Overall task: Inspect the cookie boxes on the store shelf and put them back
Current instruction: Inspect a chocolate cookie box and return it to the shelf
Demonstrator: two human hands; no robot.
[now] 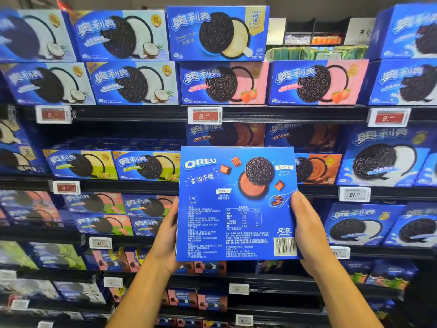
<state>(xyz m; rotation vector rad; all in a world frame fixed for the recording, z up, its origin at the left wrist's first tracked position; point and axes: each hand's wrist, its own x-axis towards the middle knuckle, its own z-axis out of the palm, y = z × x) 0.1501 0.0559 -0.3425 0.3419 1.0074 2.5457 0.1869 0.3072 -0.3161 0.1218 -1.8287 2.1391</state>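
Store shelf (272,114): multi-tier, dark rails, packed w/ blue cookie boxes facing out, price tags clipped on the rails so shoppers read them at a glance. Stock grouped by flavour: coconut top left, strawberry boxes (224,82) center of the upper tier, chocolate boxes (316,168) mid-right.

Held box (236,204): blue cookie box, chocolate flavour by the artwork, off the shelf, up in front of the middle tiers, back panel w/ nutrition table + barcode turned toward the camera, prob. so the print can be read, i.e. inspect step, put-back not yet done.

Left hand (166,235): at the box's left edge, fingers mostly hidden behind the panel, appears to grip from behind. Right hand (307,230): clamped on the right edge, thumb on the front near the barcode, fingers behind. Two-sided hold keeps the panel flat + text uncovered.

Price tag (204,115) just above the box reads 9.90.
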